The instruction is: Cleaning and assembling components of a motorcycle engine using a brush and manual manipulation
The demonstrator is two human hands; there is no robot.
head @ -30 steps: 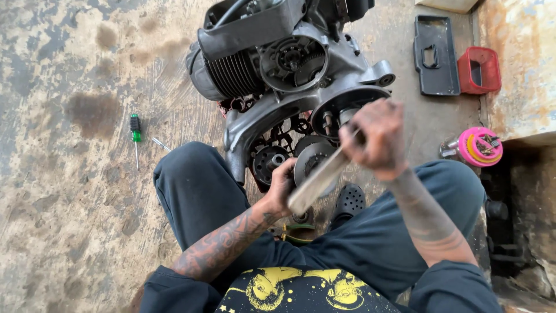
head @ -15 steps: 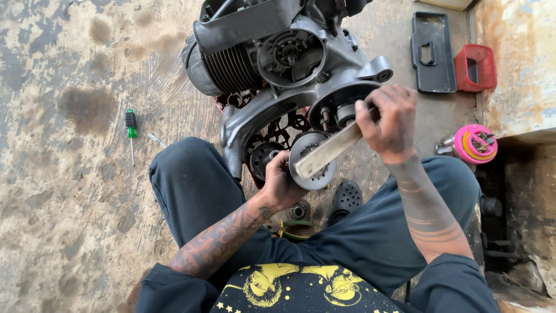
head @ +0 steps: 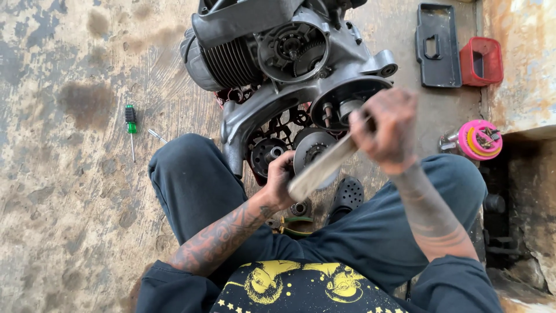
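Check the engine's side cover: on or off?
Off. The engine has its side open, with the round inner parts bare. The left hand is at them; the right hand grips a flat bar.

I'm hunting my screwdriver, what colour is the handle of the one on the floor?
Green and black, on the screwdriver; head view.

I take this for a repair workshop floor: oil-stained, worn concrete [head: 69, 191] fills the left of the frame, a stripped grey metal engine [head: 278, 69] sits at top centre, a green-handled screwdriver [head: 131, 124] lies left, and a black plastic tool case [head: 437, 46] lies upper right.
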